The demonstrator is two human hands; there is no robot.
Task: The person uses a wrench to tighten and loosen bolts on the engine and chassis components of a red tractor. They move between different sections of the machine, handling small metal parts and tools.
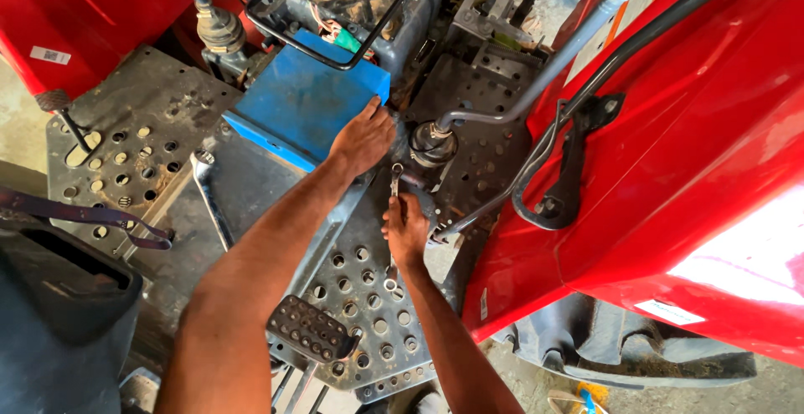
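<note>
Fingers of the right hand (407, 228) curl around a slim metal spanner (395, 181), its ring end up by the rubber-booted lever base (431, 144). Left hand (362, 139) lies flat, fingers together, pressed on the corner of the blue box (301, 104). Both work over the perforated steel floor plate (368, 297), a studded pedal (310, 329) just below the left forearm. Another spanner (209, 196) lies loose on the plate to the left, red bodywork (670, 146) on the right.

R hand (407, 228) on wrench (395, 181)
</note>
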